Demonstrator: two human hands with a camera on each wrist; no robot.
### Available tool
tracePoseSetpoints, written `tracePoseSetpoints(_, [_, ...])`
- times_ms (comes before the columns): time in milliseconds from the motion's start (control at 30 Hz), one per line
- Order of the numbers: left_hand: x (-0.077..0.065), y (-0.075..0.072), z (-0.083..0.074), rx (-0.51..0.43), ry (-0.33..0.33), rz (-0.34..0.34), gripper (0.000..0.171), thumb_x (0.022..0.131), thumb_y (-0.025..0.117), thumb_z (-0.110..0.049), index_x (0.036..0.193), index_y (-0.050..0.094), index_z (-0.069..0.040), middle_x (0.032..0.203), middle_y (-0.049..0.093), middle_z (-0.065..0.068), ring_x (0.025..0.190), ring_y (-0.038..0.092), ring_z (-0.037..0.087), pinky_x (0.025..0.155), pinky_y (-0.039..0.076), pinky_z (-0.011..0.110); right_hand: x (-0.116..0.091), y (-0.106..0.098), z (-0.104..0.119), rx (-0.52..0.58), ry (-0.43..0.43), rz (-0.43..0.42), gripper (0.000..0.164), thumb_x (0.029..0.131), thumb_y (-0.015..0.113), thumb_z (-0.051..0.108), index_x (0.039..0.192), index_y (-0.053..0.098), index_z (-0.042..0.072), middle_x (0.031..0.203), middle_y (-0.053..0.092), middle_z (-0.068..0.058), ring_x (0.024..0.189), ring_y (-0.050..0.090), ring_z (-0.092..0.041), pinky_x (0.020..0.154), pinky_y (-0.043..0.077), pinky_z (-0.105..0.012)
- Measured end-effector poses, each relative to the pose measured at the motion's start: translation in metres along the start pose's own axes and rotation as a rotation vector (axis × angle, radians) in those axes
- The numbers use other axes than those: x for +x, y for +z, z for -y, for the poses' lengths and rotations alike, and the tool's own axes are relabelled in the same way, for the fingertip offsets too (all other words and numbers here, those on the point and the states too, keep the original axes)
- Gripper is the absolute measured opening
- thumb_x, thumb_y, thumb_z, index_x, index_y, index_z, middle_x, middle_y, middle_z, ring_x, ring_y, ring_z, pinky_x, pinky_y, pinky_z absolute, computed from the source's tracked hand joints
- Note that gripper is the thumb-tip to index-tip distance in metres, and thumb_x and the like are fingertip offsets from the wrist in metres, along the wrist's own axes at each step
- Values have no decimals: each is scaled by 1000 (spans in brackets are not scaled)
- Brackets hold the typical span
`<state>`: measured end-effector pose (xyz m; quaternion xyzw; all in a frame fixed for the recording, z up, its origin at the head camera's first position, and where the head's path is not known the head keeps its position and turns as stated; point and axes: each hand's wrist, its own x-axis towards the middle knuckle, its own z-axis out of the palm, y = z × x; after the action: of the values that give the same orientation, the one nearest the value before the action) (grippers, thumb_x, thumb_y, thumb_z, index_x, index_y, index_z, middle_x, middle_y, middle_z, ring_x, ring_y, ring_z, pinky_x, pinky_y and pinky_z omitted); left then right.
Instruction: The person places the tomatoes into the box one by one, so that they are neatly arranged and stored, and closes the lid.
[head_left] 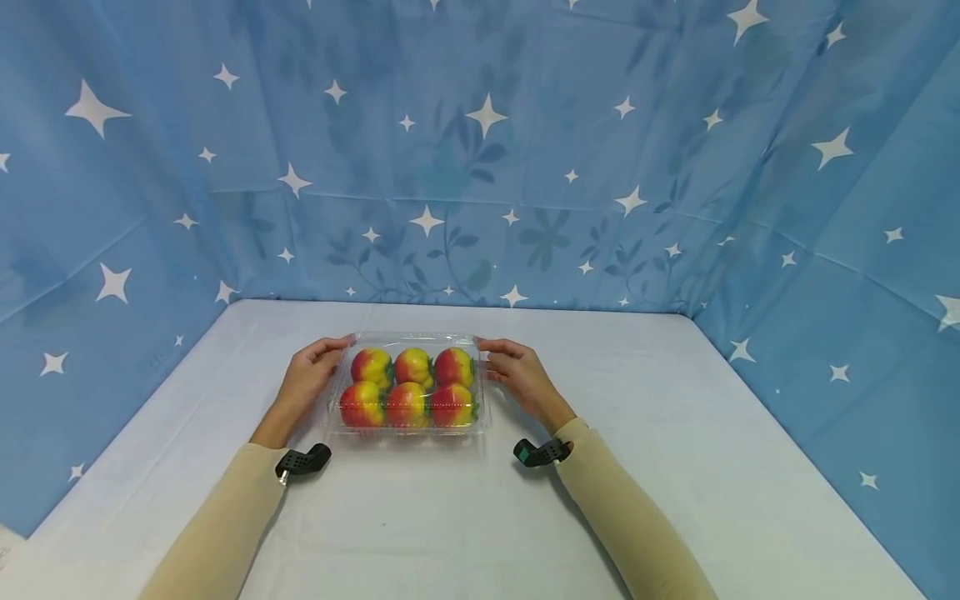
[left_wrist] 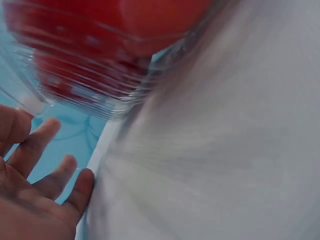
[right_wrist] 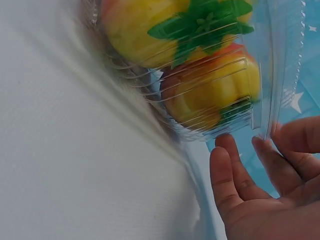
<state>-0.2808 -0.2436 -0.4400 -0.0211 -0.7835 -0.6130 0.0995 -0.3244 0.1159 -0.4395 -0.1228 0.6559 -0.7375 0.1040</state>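
A clear plastic clamshell box point(head_left: 408, 431) lies on the table, holding several red-and-yellow fruits point(head_left: 409, 405) in two rows. Its lid looks closed over them. Green leafy tops point(right_wrist: 205, 25) show on the fruits in the right wrist view. At the box's far left corner, my left hand point(head_left: 309, 373) pinches the rim between thumb and index finger, the other fingers spread beside the ribbed wall. My right hand point(head_left: 525, 377) pinches the rim at the far right corner in the same way, its lower fingers near the side wall.
A white cloth covers the table point(head_left: 450, 517). Blue curtains point(head_left: 480, 167) with white stars hang along the back and both sides. Each wrist wears a black strap point(head_left: 303, 461) with a small camera.
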Motion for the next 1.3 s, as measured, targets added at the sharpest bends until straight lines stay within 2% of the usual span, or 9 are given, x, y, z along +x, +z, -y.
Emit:
tracePoseSetpoints(233, [-1,-2,-6,10,-73,65,46,115,49,-24,149,55,7,157,51,25,141,48,36,104,49,28,-3,2,4,-68,9,-26,36,103,65,8,137,62,-5,135,61,-18,112,60,-24,89,57,-26])
tracePoseSetpoints(433, [-6,-8,-11,33,-100,116,50,114,52,-24,156,50,2,160,46,24,135,49,35,98,50,26,-1,5,3,-61,-11,-1,32,101,61,3,133,61,-5,87,62,-9,76,58,-21,67,53,-26])
tracePoseSetpoints(500, [-9,-10,-11,37,-96,131,52,114,52,-24,159,47,1,160,44,25,136,48,38,105,50,34,0,7,1,-63,-28,7,32,101,59,1,132,60,-7,81,60,-8,70,55,-19,62,52,-26])
tracePoseSetpoints(633, [-15,-13,-16,37,-69,134,56,115,50,-25,164,37,-1,159,45,30,142,46,44,117,42,57,-2,11,2,-101,-41,-10,33,100,59,1,131,61,-7,82,60,-8,67,55,-19,60,53,-25])
tracePoseSetpoints(700, [-19,-15,-21,48,-55,138,58,115,48,-23,166,32,0,159,45,32,143,46,47,117,40,60,-3,12,3,-109,-42,-20,33,99,60,1,131,61,-8,83,60,-8,66,56,-18,59,53,-25])
tracePoseSetpoints(867, [-39,-19,-34,126,-56,176,65,116,45,-19,169,13,3,157,44,37,142,48,50,113,44,59,-5,13,5,-120,-55,-39,33,98,60,1,130,61,-8,85,58,-9,62,56,-18,57,54,-24])
tracePoseSetpoints(1000, [-60,-23,-48,190,-105,191,76,116,45,-19,169,-4,1,157,44,37,139,51,50,112,47,58,-5,15,6,-139,-65,-44,32,99,60,2,129,62,-7,86,58,-9,61,56,-18,57,55,-24])
tracePoseSetpoints(1133, [-78,-27,-57,193,-158,242,77,116,46,-23,168,-3,4,154,46,37,133,57,49,108,51,56,-5,16,7,-144,-68,-54,30,100,61,2,129,62,-6,85,59,-10,60,55,-19,57,55,-25])
tracePoseSetpoints(1300, [-91,-31,-59,174,-205,299,74,114,47,-21,167,4,8,136,63,32,114,67,39,100,58,49,-5,17,4,-142,-65,-61,28,100,61,2,128,62,-6,84,58,-11,59,55,-20,57,55,-25])
